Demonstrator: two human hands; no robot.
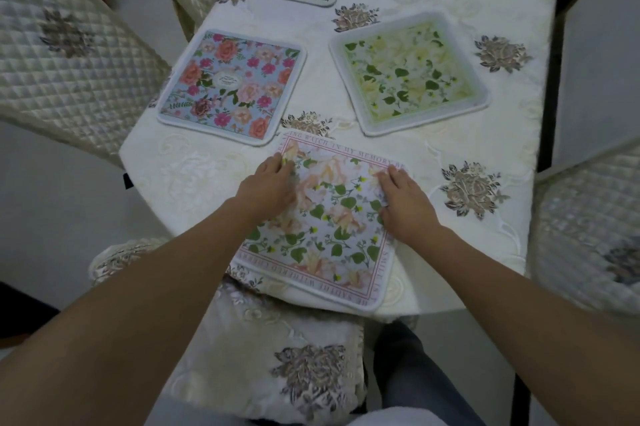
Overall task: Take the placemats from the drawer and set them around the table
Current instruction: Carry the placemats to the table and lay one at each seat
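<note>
Both hands lay flat on the square peach-and-green floral placemat with the pink lettered border [323, 217], the left hand [268, 188] near its far left corner and the right hand [403, 203] at its right side, fingers straight and pressing rather than pinching. The mat sat at the near end of the cream embroidered tablecloth [467, 134], its near corner apparently overhanging the edge. Any pull toward the person risked sliding it off or rucking the cloth, shifting the blue rose-patterned mat [232, 86] and the yellow-green leafy mat [410, 72].
</note>
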